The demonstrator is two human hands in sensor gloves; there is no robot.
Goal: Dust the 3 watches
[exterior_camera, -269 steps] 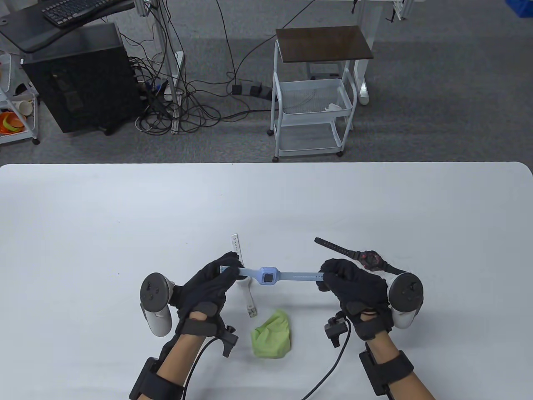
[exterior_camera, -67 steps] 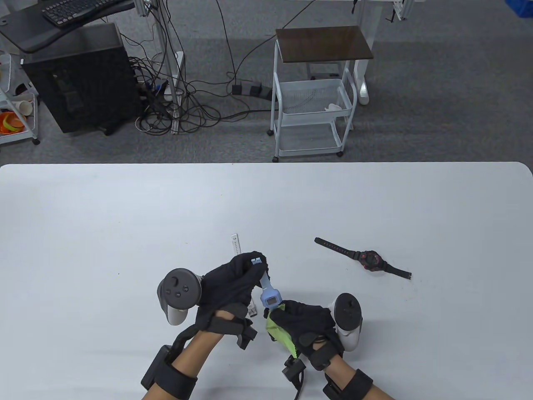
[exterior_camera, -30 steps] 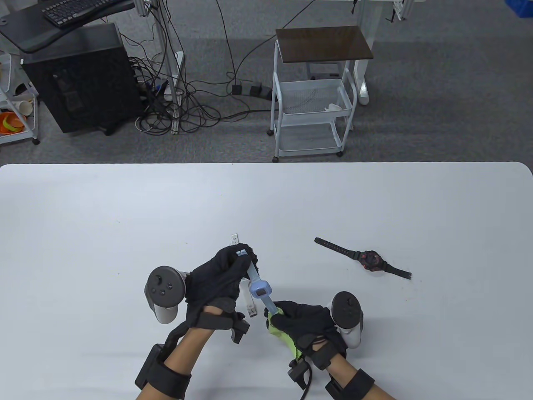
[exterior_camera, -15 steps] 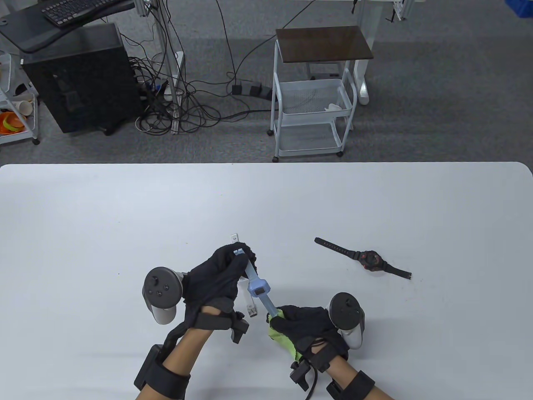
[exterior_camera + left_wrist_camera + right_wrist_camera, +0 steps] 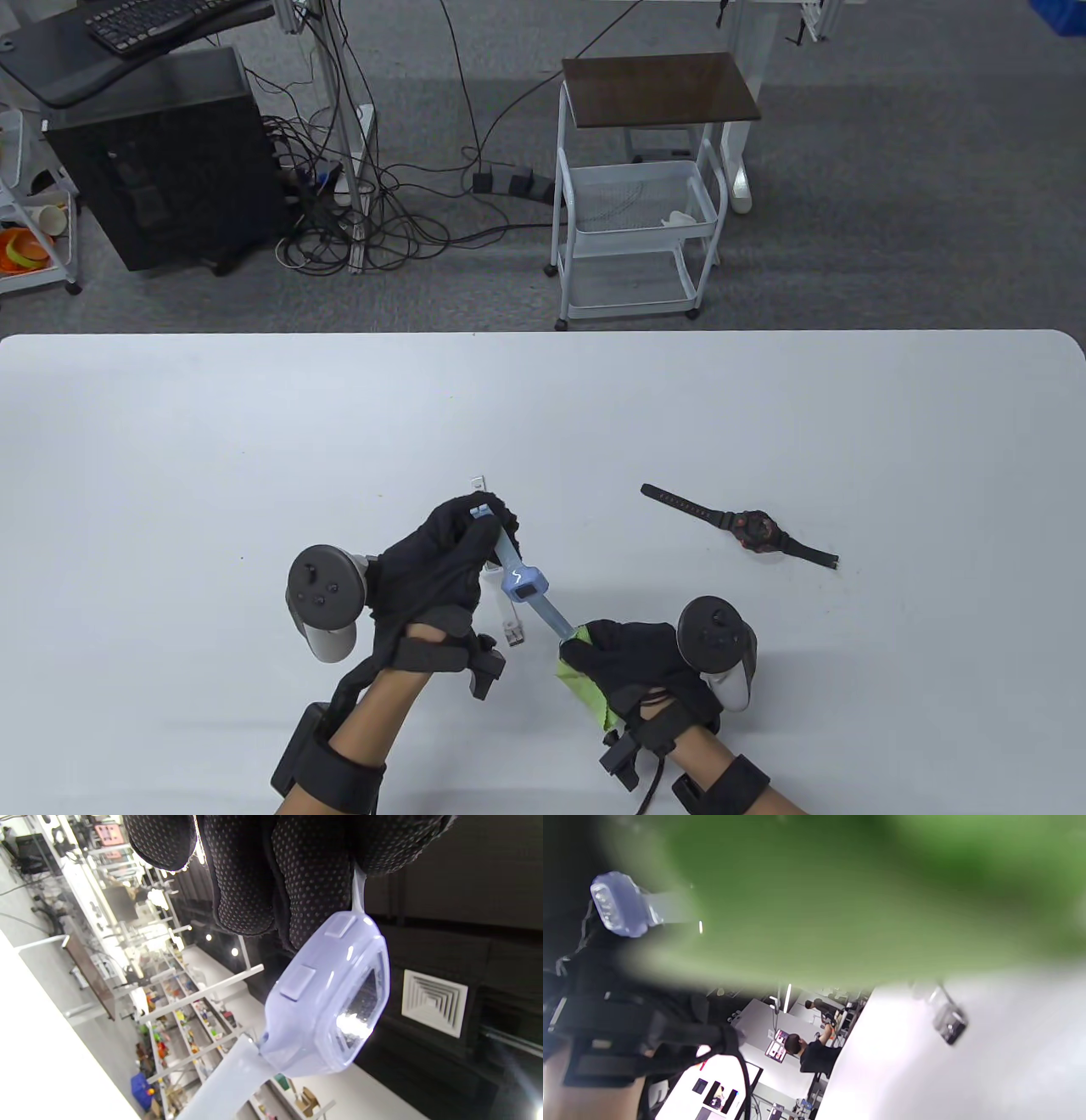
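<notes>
My left hand [image 5: 450, 560] grips the buckle end of a light blue watch [image 5: 523, 582] and holds it above the table. In the left wrist view the blue watch's case [image 5: 335, 1005] hangs just below my gloved fingers [image 5: 271, 870]. My right hand [image 5: 632, 658] pinches a green cloth [image 5: 581, 683] around the watch's lower strap. That cloth [image 5: 840, 887] fills most of the right wrist view, blurred. A white watch [image 5: 512, 626] lies on the table, mostly hidden under my left hand. A black watch with a red face [image 5: 751, 528] lies flat to the right, untouched.
The white table [image 5: 254, 441] stretches wide on all sides of my hands. Beyond its far edge stand a white wire cart [image 5: 636, 195], a black computer case [image 5: 161, 161] and tangled cables on the floor.
My right hand has slid the green cloth down the blue strap, toward me and to the right. My left hand has kept its grip and barely moved.
</notes>
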